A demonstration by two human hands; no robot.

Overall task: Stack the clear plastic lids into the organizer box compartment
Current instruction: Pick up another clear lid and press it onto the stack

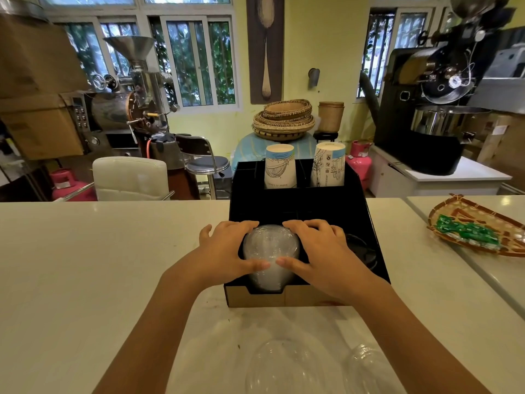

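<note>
Over organizer box (287,298) front compartment: left hand (227,251), right hand (321,251) fingers curled, clamped on lid stack (270,245).

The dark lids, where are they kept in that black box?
In the head view, the dark lids sit in the organizer box's front right compartment, just right of the right hand and the clear lid stack.

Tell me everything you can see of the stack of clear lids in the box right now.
The stack of clear lids is domed, glossy, see-through plastic, nested tightly, looking milky. It sits in the front-left compartment of the black organizer box. The left hand and right hand cup its sides, thumbs meeting on its near face.
</note>
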